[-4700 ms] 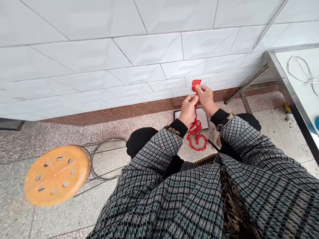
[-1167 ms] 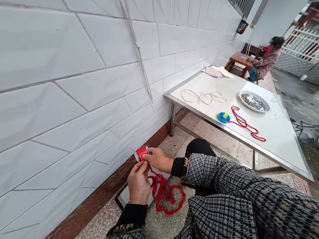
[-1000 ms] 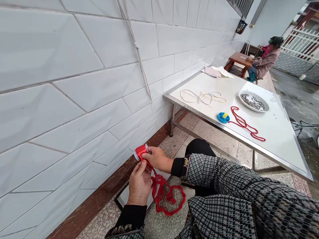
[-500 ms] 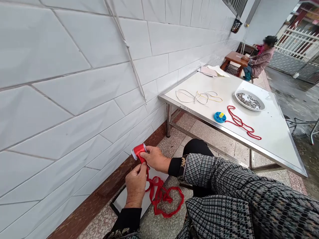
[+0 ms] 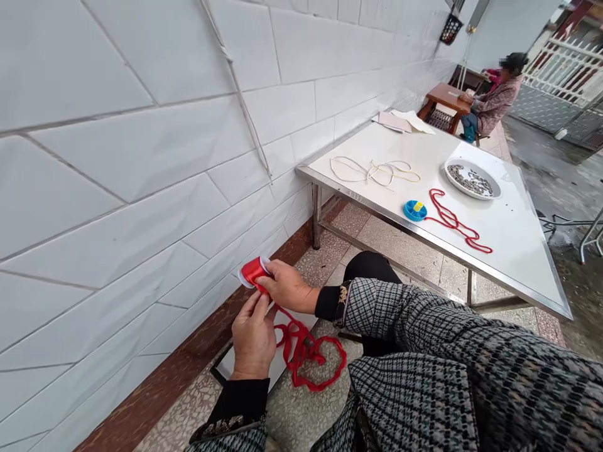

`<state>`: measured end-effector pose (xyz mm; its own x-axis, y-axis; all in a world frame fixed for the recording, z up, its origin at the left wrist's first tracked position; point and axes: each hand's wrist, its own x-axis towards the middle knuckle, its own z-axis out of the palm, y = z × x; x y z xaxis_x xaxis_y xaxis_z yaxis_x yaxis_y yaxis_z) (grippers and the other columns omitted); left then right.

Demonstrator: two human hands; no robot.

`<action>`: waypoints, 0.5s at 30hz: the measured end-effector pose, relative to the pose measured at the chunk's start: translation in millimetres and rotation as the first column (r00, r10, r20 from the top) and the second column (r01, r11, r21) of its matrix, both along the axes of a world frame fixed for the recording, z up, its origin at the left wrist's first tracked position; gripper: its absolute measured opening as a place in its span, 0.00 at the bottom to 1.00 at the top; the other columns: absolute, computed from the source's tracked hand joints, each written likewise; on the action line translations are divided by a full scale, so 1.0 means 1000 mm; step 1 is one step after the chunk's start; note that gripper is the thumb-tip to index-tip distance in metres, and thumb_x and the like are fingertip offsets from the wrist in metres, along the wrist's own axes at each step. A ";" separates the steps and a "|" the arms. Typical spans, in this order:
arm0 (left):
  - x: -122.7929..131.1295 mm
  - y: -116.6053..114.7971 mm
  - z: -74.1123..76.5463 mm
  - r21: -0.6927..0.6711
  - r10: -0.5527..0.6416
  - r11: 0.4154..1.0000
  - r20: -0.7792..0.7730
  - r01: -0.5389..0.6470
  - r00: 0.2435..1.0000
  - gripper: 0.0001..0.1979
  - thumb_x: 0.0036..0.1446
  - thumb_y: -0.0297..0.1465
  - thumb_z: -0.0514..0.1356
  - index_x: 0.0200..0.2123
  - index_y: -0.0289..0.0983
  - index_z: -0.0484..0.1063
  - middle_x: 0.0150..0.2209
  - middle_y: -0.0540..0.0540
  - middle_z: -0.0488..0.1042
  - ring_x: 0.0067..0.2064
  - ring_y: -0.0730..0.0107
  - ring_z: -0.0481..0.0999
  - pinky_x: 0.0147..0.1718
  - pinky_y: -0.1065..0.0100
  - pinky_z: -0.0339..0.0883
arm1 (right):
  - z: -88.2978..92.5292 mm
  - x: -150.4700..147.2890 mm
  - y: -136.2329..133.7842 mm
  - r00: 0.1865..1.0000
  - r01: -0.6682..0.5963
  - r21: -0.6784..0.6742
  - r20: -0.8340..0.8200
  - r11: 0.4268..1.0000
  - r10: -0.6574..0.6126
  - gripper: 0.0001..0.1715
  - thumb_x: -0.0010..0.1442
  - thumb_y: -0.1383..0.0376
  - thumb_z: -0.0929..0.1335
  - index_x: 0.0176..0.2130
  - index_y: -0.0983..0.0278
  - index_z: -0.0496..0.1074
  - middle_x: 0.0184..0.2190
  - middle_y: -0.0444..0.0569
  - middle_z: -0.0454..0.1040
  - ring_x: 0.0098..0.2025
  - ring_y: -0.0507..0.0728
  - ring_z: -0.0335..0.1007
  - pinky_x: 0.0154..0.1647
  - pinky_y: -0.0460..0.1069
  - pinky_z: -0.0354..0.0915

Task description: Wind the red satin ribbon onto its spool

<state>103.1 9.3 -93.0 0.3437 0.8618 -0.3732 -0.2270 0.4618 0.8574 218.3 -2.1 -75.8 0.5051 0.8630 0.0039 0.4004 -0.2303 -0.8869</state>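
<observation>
A spool of red ribbon [image 5: 254, 271], with white end rims, is gripped in my right hand [image 5: 289, 286], the thumb lying over the wound ribbon. Just below the spool, my left hand [image 5: 253, 336] pinches the ribbon between thumb and fingertips, which partly hide it. From my hands the loose red ribbon [image 5: 298, 356] runs down and lies in tangled loops over a white board or tray [image 5: 229, 362] and the stone floor.
On the white metal-edged table [image 5: 513, 270] lie a blue plastic reel [image 5: 415, 211], red cord [image 5: 450, 220], pale cords [image 5: 372, 171], paper sheets [image 5: 400, 122] and a white dish of small dark pieces [image 5: 472, 179]. A tiled wall [image 5: 141, 157] stands left. Another person [image 5: 499, 100] sits at a wooden table [image 5: 445, 97].
Both hands and the spool have shifted slightly up and left in view. The spool has turned a little, and the left fingers now sit closer under it.
</observation>
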 end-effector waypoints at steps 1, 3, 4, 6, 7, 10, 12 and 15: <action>0.001 0.000 0.000 -0.027 0.002 1.000 0.033 -0.001 0.999 0.16 0.46 0.34 0.73 0.39 0.38 0.82 0.46 0.45 0.82 0.48 0.62 0.78 0.46 0.64 0.75 | 0.002 -0.001 -0.001 1.000 -0.011 -0.002 0.027 1.000 0.011 0.16 0.68 0.66 0.70 0.32 0.60 0.60 0.37 0.43 0.65 0.39 0.53 0.63 0.45 0.47 0.62; 0.001 0.000 0.000 -0.044 0.010 0.999 0.050 -0.008 0.999 0.15 0.43 0.33 0.76 0.36 0.37 0.81 0.42 0.46 0.81 0.46 0.64 0.78 0.45 0.64 0.75 | 0.004 -0.001 -0.003 0.997 -0.022 -0.020 0.074 1.000 0.023 0.15 0.69 0.64 0.70 0.33 0.60 0.61 0.38 0.44 0.67 0.40 0.54 0.64 0.46 0.47 0.64; 0.001 0.001 0.000 -0.047 0.010 0.999 0.052 -0.007 0.999 0.15 0.42 0.33 0.76 0.34 0.37 0.79 0.39 0.48 0.81 0.44 0.66 0.78 0.44 0.65 0.74 | 0.004 -0.001 -0.003 0.995 -0.026 -0.027 0.096 0.999 0.029 0.14 0.70 0.63 0.69 0.34 0.60 0.62 0.40 0.45 0.68 0.41 0.54 0.66 0.47 0.48 0.65; 0.001 0.001 0.001 -0.061 -0.002 0.998 0.091 0.008 0.996 0.15 0.43 0.35 0.77 0.32 0.37 0.77 0.36 0.50 0.79 0.41 0.69 0.76 0.42 0.67 0.73 | 0.005 -0.001 -0.003 0.988 -0.045 -0.032 0.143 0.998 0.049 0.11 0.71 0.62 0.69 0.36 0.60 0.65 0.43 0.47 0.71 0.44 0.55 0.68 0.49 0.49 0.67; 0.000 0.001 0.002 -0.065 -0.014 0.998 0.129 0.023 0.992 0.16 0.44 0.36 0.77 0.33 0.37 0.77 0.37 0.50 0.79 0.41 0.70 0.76 0.43 0.68 0.72 | 0.006 0.000 -0.003 0.984 -0.058 -0.030 0.167 0.998 0.062 0.09 0.71 0.62 0.68 0.37 0.60 0.66 0.45 0.48 0.72 0.46 0.56 0.69 0.51 0.49 0.68; 0.001 0.000 0.003 -0.043 -0.023 0.999 0.204 0.032 0.979 0.19 0.45 0.40 0.77 0.37 0.38 0.79 0.41 0.50 0.81 0.45 0.70 0.77 0.47 0.69 0.71 | 0.006 0.001 -0.002 0.971 -0.099 -0.014 0.217 0.995 0.099 0.06 0.71 0.63 0.68 0.40 0.62 0.68 0.47 0.51 0.74 0.49 0.58 0.71 0.53 0.50 0.69; 0.001 -0.001 0.001 -0.021 -0.019 1.000 0.176 0.023 0.984 0.21 0.44 0.42 0.78 0.38 0.39 0.79 0.42 0.49 0.82 0.45 0.69 0.78 0.46 0.69 0.71 | 0.005 0.001 -0.001 0.968 -0.097 -0.007 0.230 0.995 0.096 0.05 0.71 0.64 0.68 0.40 0.62 0.69 0.47 0.51 0.74 0.49 0.58 0.72 0.53 0.50 0.70; 0.000 0.002 -0.004 -0.009 -0.039 0.999 0.101 0.040 0.994 0.24 0.40 0.42 0.80 0.39 0.39 0.80 0.41 0.48 0.82 0.43 0.69 0.78 0.42 0.69 0.71 | 0.002 0.002 0.002 0.971 -0.054 0.002 0.234 0.999 0.052 0.06 0.71 0.63 0.67 0.40 0.62 0.70 0.45 0.50 0.74 0.46 0.57 0.73 0.49 0.50 0.71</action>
<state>103.5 11.5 -96.5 0.4141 0.8425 -0.3445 -0.2936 0.4818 0.8256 220.1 0.4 -74.1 0.4433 0.8878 0.1236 0.6083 -0.1966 -0.7689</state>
